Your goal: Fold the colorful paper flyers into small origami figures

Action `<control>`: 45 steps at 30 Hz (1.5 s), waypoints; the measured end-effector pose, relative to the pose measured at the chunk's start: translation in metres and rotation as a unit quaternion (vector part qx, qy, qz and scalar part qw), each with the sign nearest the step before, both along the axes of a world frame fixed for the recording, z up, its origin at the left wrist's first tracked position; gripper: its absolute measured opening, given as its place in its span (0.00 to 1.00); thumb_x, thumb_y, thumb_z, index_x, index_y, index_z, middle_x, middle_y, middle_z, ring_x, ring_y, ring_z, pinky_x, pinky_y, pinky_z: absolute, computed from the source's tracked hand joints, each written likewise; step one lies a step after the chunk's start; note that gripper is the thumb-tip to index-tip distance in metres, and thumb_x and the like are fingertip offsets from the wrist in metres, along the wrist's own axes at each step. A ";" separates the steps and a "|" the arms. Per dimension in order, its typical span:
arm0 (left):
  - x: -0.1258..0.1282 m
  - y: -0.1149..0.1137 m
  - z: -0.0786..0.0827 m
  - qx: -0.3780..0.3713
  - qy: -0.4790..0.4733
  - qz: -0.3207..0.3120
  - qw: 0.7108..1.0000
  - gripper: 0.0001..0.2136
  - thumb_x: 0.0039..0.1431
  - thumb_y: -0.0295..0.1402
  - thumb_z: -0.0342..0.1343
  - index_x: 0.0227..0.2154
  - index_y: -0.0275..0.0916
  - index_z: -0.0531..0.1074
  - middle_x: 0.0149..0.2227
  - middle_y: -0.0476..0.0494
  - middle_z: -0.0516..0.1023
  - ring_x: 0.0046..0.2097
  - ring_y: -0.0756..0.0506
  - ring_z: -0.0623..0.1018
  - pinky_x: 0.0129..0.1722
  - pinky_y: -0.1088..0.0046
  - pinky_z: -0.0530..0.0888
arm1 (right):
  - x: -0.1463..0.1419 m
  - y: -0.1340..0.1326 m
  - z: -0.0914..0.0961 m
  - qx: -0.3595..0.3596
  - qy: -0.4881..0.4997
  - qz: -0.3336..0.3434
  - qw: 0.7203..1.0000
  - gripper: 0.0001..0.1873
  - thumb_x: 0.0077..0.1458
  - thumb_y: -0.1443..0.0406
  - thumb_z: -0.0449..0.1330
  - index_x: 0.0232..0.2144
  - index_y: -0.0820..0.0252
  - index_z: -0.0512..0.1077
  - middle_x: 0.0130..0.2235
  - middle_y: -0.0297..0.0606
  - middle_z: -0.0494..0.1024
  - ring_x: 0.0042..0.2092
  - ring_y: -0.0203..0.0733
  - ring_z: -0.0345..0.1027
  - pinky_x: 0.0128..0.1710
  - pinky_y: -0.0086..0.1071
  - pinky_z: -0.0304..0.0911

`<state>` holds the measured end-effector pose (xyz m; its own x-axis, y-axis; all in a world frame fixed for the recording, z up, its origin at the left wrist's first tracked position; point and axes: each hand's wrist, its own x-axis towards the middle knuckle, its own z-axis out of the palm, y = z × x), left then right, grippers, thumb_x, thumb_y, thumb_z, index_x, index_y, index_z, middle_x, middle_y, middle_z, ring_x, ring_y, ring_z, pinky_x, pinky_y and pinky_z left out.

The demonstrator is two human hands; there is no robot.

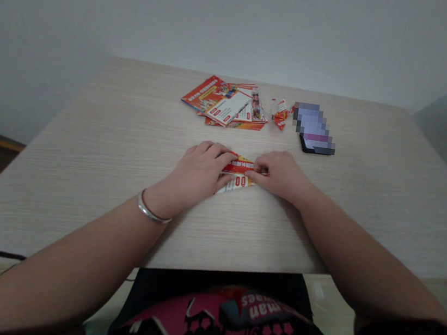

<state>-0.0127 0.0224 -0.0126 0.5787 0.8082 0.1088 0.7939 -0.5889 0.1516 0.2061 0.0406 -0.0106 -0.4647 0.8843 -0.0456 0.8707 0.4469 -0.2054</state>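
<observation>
A printed leaflet [239, 167], red, white and yellow, lies partly folded on the table in front of me. My left hand [198, 174], with a silver bangle at its wrist, grips the leaflet's left end, fingers over the top edge and thumb below. At the other end, my right hand [281, 174] pinches the paper between thumb and curled fingers. Both hands rest low against the tabletop and cover the leaflet's two ends.
Beyond my hands lies a stack of similar leaflets [226, 102] with a pen [241, 111] on it. A folded red-and-white paper piece [281, 114] sits to its right, beside a phone [314, 130] with a blurred screen. The pale wooden table [130, 122] meets a wall behind.
</observation>
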 end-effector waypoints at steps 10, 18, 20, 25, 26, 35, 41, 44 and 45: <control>0.001 0.001 0.003 0.002 0.008 0.004 1.000 0.20 0.68 0.40 0.56 0.58 0.35 0.73 0.58 0.34 0.74 0.58 0.34 0.71 0.59 0.51 0.71 | -0.002 -0.002 0.001 -0.001 -0.027 -0.019 0.999 0.17 0.63 0.53 0.60 0.33 0.58 0.80 0.36 0.40 0.84 0.40 0.45 0.72 0.39 0.37 0.51; 0.004 -0.007 0.008 0.018 0.021 0.019 0.999 0.18 0.68 0.39 0.56 0.55 0.33 0.74 0.54 0.32 0.76 0.56 0.34 0.74 0.57 0.53 0.73 | -0.002 -0.004 0.005 0.009 -0.047 -0.011 0.999 0.15 0.63 0.53 0.61 0.34 0.58 0.79 0.38 0.41 0.83 0.41 0.46 0.72 0.40 0.38 0.52; 0.005 -0.007 0.009 0.016 0.018 0.012 1.000 0.16 0.68 0.37 0.57 0.52 0.33 0.76 0.51 0.32 0.77 0.54 0.35 0.75 0.56 0.53 0.73 | -0.002 -0.004 0.006 0.008 -0.050 -0.009 0.999 0.16 0.64 0.53 0.61 0.34 0.58 0.78 0.39 0.42 0.83 0.42 0.46 0.72 0.40 0.38 0.52; 0.010 -0.001 0.005 -0.042 -0.084 -0.088 0.992 0.10 0.70 0.30 0.52 0.42 0.35 0.78 0.53 0.36 0.77 0.56 0.40 0.75 0.61 0.58 0.71 | -0.003 -0.005 0.007 0.007 -0.058 0.000 0.998 0.17 0.65 0.53 0.59 0.34 0.59 0.78 0.39 0.43 0.83 0.41 0.47 0.72 0.40 0.37 0.53; 0.012 -0.001 0.004 -0.061 -0.105 -0.093 0.988 0.09 0.70 0.30 0.52 0.43 0.36 0.77 0.53 0.37 0.77 0.56 0.41 0.75 0.61 0.59 0.72 | -0.003 -0.005 0.007 0.010 -0.058 0.003 0.998 0.17 0.65 0.53 0.59 0.35 0.59 0.78 0.39 0.43 0.82 0.41 0.47 0.72 0.40 0.37 0.53; 0.014 -0.005 -0.006 -0.053 -0.076 -0.085 0.992 0.09 0.70 0.31 0.50 0.47 0.35 0.72 0.58 0.32 0.73 0.58 0.38 0.74 0.57 0.55 0.75 | 0.020 0.002 0.007 -0.044 0.022 -0.020 0.999 0.14 0.61 0.56 0.62 0.31 0.59 0.78 0.33 0.39 0.81 0.34 0.41 0.69 0.34 0.35 0.55; 0.017 -0.006 -0.008 -0.003 -0.062 -0.110 0.992 0.10 0.70 0.28 0.48 0.47 0.33 0.73 0.58 0.32 0.74 0.60 0.39 0.74 0.61 0.56 0.72 | 0.035 0.004 0.013 -0.109 0.043 -0.076 0.990 0.14 0.58 0.54 0.63 0.30 0.57 0.79 0.32 0.38 0.81 0.33 0.40 0.70 0.32 0.33 0.59; 0.018 -0.005 -0.010 0.021 -0.057 -0.136 0.989 0.14 0.69 0.24 0.48 0.53 0.34 0.72 0.59 0.35 0.75 0.63 0.40 0.72 0.64 0.56 0.69 | 0.031 0.002 0.015 -0.100 0.014 -0.103 0.990 0.16 0.58 0.52 0.64 0.30 0.58 0.80 0.32 0.39 0.82 0.32 0.41 0.69 0.30 0.35 0.57; 0.018 -0.005 -0.011 0.024 -0.053 -0.148 0.987 0.17 0.68 0.23 0.47 0.56 0.35 0.71 0.60 0.36 0.74 0.64 0.40 0.71 0.65 0.55 0.68 | 0.030 0.001 0.015 -0.096 0.010 -0.109 0.989 0.16 0.58 0.52 0.64 0.30 0.59 0.81 0.32 0.40 0.82 0.31 0.41 0.69 0.30 0.35 0.57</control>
<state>0.0050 0.0172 -0.0239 0.7718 0.5984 0.2152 0.5677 -0.8008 0.1908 0.2356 0.0420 0.0044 -0.2664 0.9394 -0.2158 0.9372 0.2001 -0.2858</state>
